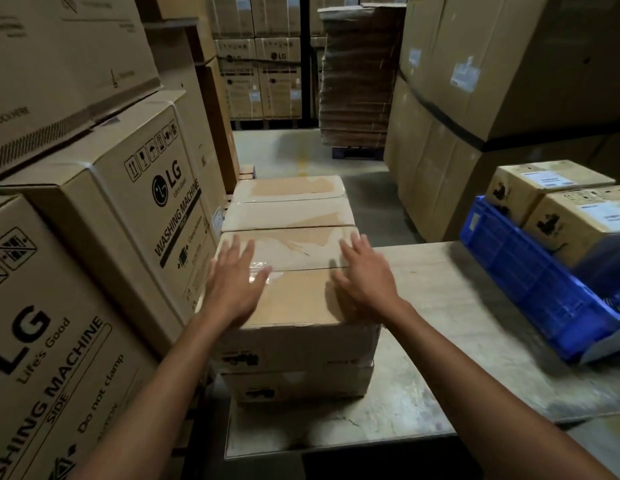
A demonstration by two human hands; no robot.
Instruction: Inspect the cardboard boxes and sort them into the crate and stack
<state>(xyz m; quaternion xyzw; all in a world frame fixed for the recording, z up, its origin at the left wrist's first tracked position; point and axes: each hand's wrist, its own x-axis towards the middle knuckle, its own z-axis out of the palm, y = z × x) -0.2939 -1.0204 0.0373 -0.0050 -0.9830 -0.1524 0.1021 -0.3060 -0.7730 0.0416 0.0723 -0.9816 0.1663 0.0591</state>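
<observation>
Over the near cardboard box (294,299), left hand (232,289) and right hand (365,282) spread flat, fingers straight, gripping nothing

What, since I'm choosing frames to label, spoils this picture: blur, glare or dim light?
Head view: light is dim and warm; tape on the top box glares between the left hand and right hand; the crate at the right edge is smeared by motion blur; the wide lens bends the cartons at left.

A taped cardboard stack (294,344) stands upright; two labelled boxes (578,223) sit in the blue crate (523,271).
</observation>
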